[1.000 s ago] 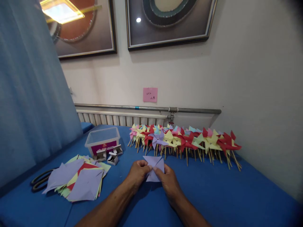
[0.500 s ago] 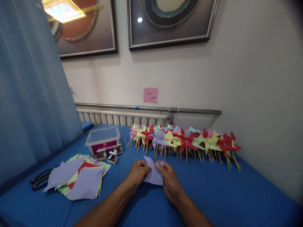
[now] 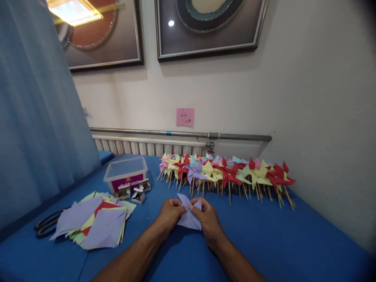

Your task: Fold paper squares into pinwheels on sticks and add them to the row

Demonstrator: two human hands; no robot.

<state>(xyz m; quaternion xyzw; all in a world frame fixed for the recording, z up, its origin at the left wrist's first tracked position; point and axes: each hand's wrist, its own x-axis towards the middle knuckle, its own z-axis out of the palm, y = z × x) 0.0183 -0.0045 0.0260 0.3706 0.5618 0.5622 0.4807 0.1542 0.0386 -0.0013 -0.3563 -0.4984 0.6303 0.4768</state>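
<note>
A purple paper square (image 3: pixel 189 221), its corners partly folded inward like a pinwheel, is held between both hands above the blue table. My left hand (image 3: pixel 170 213) pinches its left side, thumb on top near the middle. My right hand (image 3: pixel 207 218) grips the right side, with the thumb pressing a folded point toward the centre. The fingers beneath the paper are hidden. Left of my hands lies a stack of cut paper squares (image 3: pixel 107 227) in purple, red, yellow and green. Black-handled scissors (image 3: pixel 47 225) lie partly under it.
Finished paper pinwheels (image 3: pixel 229 175) on wooden sticks lie in a long row at the back right. A clear plastic tub (image 3: pixel 125 171) stands back left, with small open boxes (image 3: pixel 138 196) before it. A blue curtain (image 3: pixel 44 109) hangs at left; a pipe (image 3: pixel 188 134) runs along the wall.
My right thumb has moved inward, bringing the right side's fold closer to the paper's centre. The left hand keeps its pinch. The view has shifted slightly.
</note>
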